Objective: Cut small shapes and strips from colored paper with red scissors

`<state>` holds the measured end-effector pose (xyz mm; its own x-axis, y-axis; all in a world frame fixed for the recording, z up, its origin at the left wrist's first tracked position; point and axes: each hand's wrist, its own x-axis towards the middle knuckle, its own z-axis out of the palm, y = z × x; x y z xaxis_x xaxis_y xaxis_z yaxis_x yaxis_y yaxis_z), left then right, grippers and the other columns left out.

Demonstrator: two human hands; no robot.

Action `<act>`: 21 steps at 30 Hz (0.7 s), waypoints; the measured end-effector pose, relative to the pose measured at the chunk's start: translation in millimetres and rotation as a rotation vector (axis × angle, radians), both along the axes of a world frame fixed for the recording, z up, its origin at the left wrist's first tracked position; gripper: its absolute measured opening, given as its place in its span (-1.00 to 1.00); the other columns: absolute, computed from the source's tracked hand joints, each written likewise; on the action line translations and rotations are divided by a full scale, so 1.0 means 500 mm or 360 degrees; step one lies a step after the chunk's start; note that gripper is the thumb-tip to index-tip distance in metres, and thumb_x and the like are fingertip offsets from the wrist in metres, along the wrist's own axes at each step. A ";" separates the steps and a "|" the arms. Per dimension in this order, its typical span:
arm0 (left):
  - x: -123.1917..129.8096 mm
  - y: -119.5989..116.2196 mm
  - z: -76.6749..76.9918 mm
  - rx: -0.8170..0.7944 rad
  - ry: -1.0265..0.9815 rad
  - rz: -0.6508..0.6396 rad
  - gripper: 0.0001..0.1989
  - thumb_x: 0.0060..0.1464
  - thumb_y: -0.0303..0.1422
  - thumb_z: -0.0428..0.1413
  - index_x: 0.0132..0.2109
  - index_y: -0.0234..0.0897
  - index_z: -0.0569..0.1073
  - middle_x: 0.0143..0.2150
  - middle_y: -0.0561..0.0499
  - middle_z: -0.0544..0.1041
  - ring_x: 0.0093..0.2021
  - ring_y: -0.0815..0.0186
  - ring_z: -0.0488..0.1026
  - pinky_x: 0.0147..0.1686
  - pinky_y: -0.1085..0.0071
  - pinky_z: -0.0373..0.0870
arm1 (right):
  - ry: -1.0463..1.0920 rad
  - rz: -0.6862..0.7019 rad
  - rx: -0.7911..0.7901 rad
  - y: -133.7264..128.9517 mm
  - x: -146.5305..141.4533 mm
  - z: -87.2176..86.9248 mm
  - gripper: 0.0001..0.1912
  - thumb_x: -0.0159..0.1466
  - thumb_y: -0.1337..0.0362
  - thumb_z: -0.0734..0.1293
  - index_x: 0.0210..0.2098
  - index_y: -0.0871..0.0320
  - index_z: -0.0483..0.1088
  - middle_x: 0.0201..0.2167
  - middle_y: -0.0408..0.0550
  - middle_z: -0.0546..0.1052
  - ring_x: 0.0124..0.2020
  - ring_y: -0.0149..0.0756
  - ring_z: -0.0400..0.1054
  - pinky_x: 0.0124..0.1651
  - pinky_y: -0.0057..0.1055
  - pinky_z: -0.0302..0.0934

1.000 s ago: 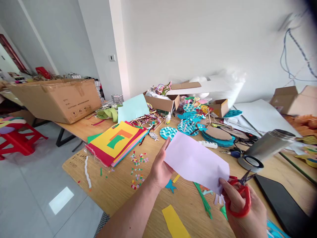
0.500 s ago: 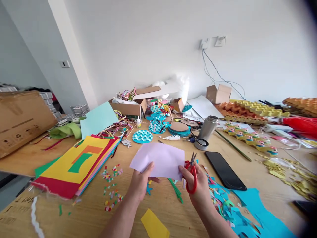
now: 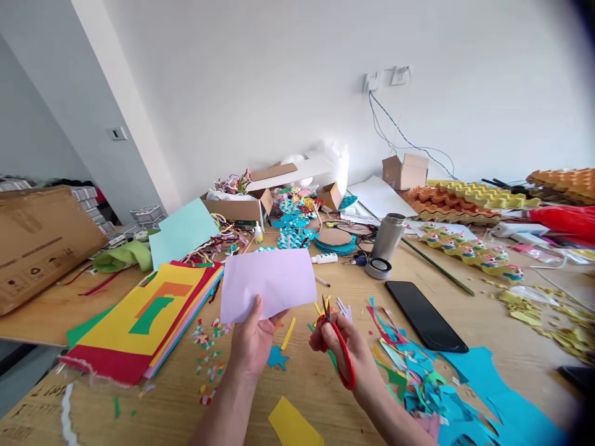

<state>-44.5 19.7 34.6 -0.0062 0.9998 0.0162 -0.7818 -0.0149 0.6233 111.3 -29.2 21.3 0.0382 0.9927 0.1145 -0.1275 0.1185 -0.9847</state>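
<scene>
- A person's left hand (image 3: 253,344) grips a sheet of light purple paper (image 3: 268,279) by its lower edge, thumb pressed on the near face and fingers behind it, holding it raised above a cluttered wooden table (image 3: 160,412).
- The right hand (image 3: 346,350), apart from the sheet, curls around red-handled scissors (image 3: 326,311), the metal blades pointing up.
- Beneath and between the hands lie a blue paper cutout (image 3: 277,357) and a narrow yellow strip (image 3: 288,333); a larger yellow piece (image 3: 295,424) rests nearer the camera.
- At left, a stack of colored paper (image 3: 121,325), yellow sheet uppermost, sits beside scattered paper dots (image 3: 211,358).
- At right, a black phone (image 3: 424,316) lies flat near a tangle of mostly blue paper scraps (image 3: 432,393).
- Behind the phone, a steel flask (image 3: 389,238) stands upright without its lid, a round gray cap (image 3: 378,267) just beside it.
- A white bottle (image 3: 324,257) lies on its side beyond the purple sheet.
</scene>
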 end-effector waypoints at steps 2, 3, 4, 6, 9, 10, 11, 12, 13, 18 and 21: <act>0.002 0.000 -0.001 -0.0027 -0.0091 -0.0069 -0.56 0.06 -0.40 0.16 0.11 -0.13 0.35 0.00 -0.05 0.53 -0.06 0.16 0.49 -0.13 0.15 0.48 | -0.0084 0.0018 -0.0046 -0.003 -0.003 -0.002 -0.62 0.19 -0.05 0.28 -0.46 0.16 0.24 -0.55 -0.08 0.44 -0.49 -0.36 0.26 -0.38 -0.42 0.16; 0.003 -0.001 -0.002 -0.0040 -0.0137 -0.0112 -0.59 0.07 -0.40 0.15 0.10 -0.15 0.36 -0.01 -0.06 0.53 -0.05 0.16 0.48 -0.09 0.13 0.45 | -0.0125 0.0024 -0.0067 -0.005 -0.004 -0.001 -0.61 0.20 -0.06 0.26 -0.46 0.16 0.25 -0.55 -0.08 0.43 -0.49 -0.36 0.26 -0.38 -0.41 0.15; 0.004 -0.001 -0.003 -0.0040 -0.0176 -0.0152 -0.62 0.09 -0.39 0.13 0.08 -0.18 0.38 -0.02 -0.07 0.54 -0.03 0.16 0.48 -0.05 0.11 0.43 | -0.0168 0.0034 -0.0086 -0.007 -0.004 -0.001 -0.61 0.20 -0.07 0.25 -0.45 0.16 0.26 -0.55 -0.08 0.42 -0.48 -0.35 0.25 -0.37 -0.40 0.14; 0.007 -0.002 -0.005 -0.0031 -0.0242 -0.0233 -0.66 0.12 -0.38 0.10 0.06 -0.22 0.39 -0.01 -0.09 0.54 -0.02 0.16 0.47 0.01 0.07 0.38 | -0.0217 0.0049 -0.0105 -0.010 -0.004 0.002 -0.59 0.22 -0.08 0.21 -0.46 0.15 0.27 -0.54 -0.08 0.41 -0.47 -0.33 0.24 -0.35 -0.38 0.14; 0.009 -0.004 -0.005 0.0002 -0.0306 -0.0312 -0.65 0.14 -0.35 0.07 0.09 -0.25 0.37 0.05 -0.11 0.49 0.07 0.12 0.40 0.09 0.04 0.30 | -0.0221 0.0100 -0.0136 -0.011 -0.007 0.006 -0.57 0.24 -0.09 0.16 -0.47 0.15 0.29 -0.51 -0.06 0.41 -0.45 -0.29 0.24 -0.33 -0.35 0.14; 0.010 -0.005 -0.004 0.0007 -0.0320 -0.0316 -0.64 0.15 -0.34 0.07 0.09 -0.25 0.36 0.07 -0.11 0.48 0.10 0.11 0.38 0.11 0.04 0.28 | -0.0216 0.0123 -0.0154 -0.012 -0.009 0.007 -0.57 0.24 -0.09 0.16 -0.47 0.15 0.30 -0.51 -0.05 0.40 -0.45 -0.28 0.24 -0.33 -0.34 0.14; 0.010 -0.005 -0.003 0.0009 -0.0332 -0.0311 -0.64 0.15 -0.35 0.07 0.10 -0.25 0.36 0.08 -0.11 0.47 0.12 0.10 0.36 0.12 0.04 0.26 | -0.0211 0.0141 -0.0174 -0.012 -0.012 0.007 -0.56 0.24 -0.10 0.16 -0.47 0.15 0.30 -0.52 -0.05 0.40 -0.45 -0.27 0.24 -0.33 -0.33 0.14; 0.010 -0.006 -0.002 0.0006 -0.0343 -0.0303 -0.63 0.15 -0.35 0.07 0.10 -0.25 0.35 0.09 -0.11 0.46 0.12 0.10 0.35 0.12 0.04 0.26 | -0.0208 0.0148 -0.0193 -0.012 -0.014 0.006 -0.56 0.23 -0.10 0.16 -0.48 0.15 0.30 -0.53 -0.05 0.39 -0.46 -0.27 0.23 -0.34 -0.33 0.14; 0.010 -0.007 -0.002 0.0002 -0.0358 -0.0299 -0.64 0.15 -0.35 0.06 0.11 -0.25 0.35 0.09 -0.11 0.46 0.13 0.10 0.35 0.13 0.04 0.26 | -0.0206 0.0144 -0.0208 -0.012 -0.016 0.005 -0.55 0.23 -0.11 0.16 -0.48 0.14 0.30 -0.54 -0.05 0.39 -0.46 -0.26 0.23 -0.35 -0.32 0.14; 0.010 -0.007 0.001 -0.0035 -0.0424 -0.0324 -0.65 0.18 -0.32 0.02 0.10 -0.25 0.35 0.10 -0.11 0.45 0.12 0.11 0.36 0.11 0.05 0.27 | -0.0194 0.0136 -0.0206 -0.010 -0.018 -0.007 -0.55 0.23 -0.11 0.15 -0.48 0.14 0.29 -0.55 -0.05 0.40 -0.48 -0.27 0.23 -0.37 -0.32 0.13; 0.009 -0.007 0.002 -0.0057 -0.0447 -0.0325 -0.65 0.19 -0.30 0.01 0.10 -0.24 0.36 0.11 -0.11 0.45 0.12 0.10 0.35 0.11 0.06 0.27 | -0.0152 0.0196 -0.0222 -0.009 -0.020 -0.010 -0.56 0.24 -0.10 0.16 -0.46 0.15 0.29 -0.53 -0.05 0.41 -0.48 -0.30 0.23 -0.38 -0.34 0.14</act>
<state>-39.7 16.0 35.9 0.1948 0.9808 0.0072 -0.9075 0.1775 0.3808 101.4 -33.9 16.2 -0.0891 0.9957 -0.0270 -0.0382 -0.0305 -0.9988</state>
